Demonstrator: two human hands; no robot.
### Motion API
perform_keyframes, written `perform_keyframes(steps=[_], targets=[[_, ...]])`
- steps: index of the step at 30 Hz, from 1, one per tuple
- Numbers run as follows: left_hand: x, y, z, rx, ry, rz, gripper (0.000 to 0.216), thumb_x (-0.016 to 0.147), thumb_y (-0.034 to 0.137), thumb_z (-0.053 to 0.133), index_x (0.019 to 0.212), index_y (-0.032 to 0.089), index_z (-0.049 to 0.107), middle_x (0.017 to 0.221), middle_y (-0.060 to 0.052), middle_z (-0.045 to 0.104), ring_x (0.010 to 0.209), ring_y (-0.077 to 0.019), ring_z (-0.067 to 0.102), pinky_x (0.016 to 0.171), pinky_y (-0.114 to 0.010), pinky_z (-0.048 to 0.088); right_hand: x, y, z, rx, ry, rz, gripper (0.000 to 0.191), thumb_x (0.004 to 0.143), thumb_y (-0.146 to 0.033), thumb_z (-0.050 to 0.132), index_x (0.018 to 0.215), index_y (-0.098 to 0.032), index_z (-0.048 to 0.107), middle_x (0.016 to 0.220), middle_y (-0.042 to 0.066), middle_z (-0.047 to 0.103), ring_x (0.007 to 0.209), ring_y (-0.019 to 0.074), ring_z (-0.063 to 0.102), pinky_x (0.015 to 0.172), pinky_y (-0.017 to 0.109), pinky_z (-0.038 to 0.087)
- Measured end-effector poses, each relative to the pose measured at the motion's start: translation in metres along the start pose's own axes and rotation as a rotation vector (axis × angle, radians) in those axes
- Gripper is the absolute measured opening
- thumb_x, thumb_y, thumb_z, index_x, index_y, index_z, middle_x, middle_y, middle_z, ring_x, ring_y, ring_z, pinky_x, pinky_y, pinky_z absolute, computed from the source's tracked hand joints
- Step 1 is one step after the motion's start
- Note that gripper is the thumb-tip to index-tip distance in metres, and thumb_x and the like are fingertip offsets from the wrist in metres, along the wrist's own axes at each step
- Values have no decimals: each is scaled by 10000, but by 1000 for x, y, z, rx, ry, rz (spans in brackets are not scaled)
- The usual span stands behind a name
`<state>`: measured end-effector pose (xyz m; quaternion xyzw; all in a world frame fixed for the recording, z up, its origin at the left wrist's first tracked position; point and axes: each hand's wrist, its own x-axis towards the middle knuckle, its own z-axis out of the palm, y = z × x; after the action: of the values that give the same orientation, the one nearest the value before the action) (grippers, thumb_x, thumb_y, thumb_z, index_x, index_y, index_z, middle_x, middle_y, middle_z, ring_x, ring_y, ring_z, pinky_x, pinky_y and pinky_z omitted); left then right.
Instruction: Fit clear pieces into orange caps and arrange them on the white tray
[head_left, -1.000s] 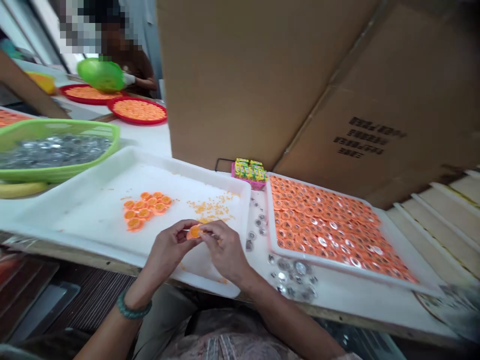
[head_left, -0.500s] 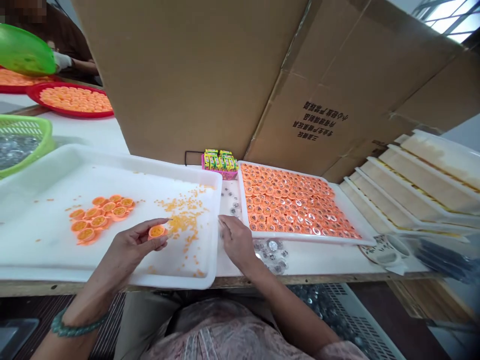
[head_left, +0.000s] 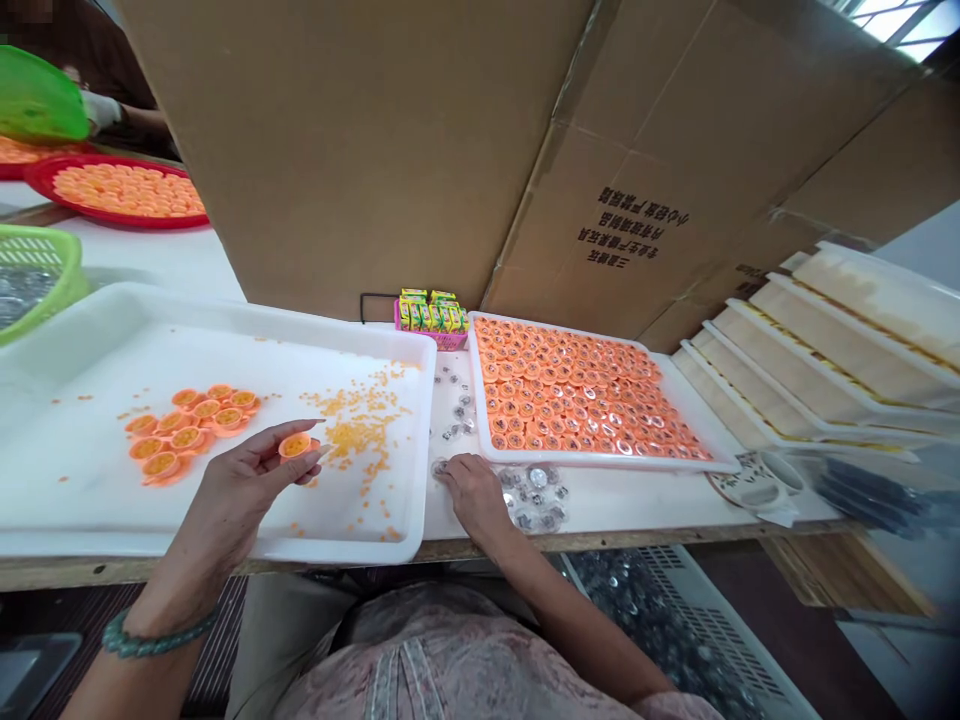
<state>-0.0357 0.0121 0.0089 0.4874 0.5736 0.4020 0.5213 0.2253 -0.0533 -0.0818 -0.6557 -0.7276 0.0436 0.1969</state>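
In my left hand a small orange cup with yellow bits in it is pinched between thumb and fingers, above the large white tray. Several similar filled orange cups sit grouped in that tray, left of my hand. Loose yellow bits are scattered to the right of it. My right hand rests on the table between two trays, its fingertips closed on a small clear round lid. More clear lids with dark prints lie beside this hand.
A second white tray holds rows of covered orange cups. Behind are a pink basket of small packets and tall cardboard. Stacked white trays stand right. A co-worker's gloved hand holds a green basin near a red tray.
My right hand has moved from beside the white tray's edge down onto a clear lid on the table. My left hand still holds the orange cup. The view has shifted slightly.
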Motion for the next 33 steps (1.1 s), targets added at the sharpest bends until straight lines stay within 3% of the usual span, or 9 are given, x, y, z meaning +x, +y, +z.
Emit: perform_keyframes(steps=[12, 18, 25, 33], targets=[[-5, 0, 0, 28, 13, 6, 515, 607, 375, 751, 1066, 176, 627, 613, 26, 654, 639, -148, 589, 648, -235, 460, 0, -7, -11, 14, -19, -79, 75, 839, -214, 566, 794, -166, 603, 1016, 84, 579, 962, 203, 504, 863, 341, 424], [-5, -1, -1, 65, -1, 8, 542, 623, 420, 732, 1091, 174, 613, 634, 18, 657, 659, -149, 589, 663, -240, 459, 0, -3, -7, 78, -35, -29, 24, 838, -168, 556, 821, -178, 570, 873, 52, 583, 841, 176, 532, 750, 289, 441], [-3, -2, -3, 92, -14, 3, 566, 622, 432, 734, 1111, 181, 601, 669, 2, 662, 677, -155, 590, 668, -249, 455, -12, 1, -12, 279, 135, 65, 56, 816, -159, 572, 778, -189, 543, 787, 32, 580, 767, 163, 546, 694, 266, 432], [-2, -6, -1, 66, -36, 17, 543, 640, 424, 727, 1108, 179, 600, 640, 5, 654, 654, -159, 598, 653, -254, 469, 7, -29, -43, 502, 322, 4, 95, 818, -111, 507, 767, -188, 528, 708, 3, 557, 663, 121, 518, 626, 233, 422]])
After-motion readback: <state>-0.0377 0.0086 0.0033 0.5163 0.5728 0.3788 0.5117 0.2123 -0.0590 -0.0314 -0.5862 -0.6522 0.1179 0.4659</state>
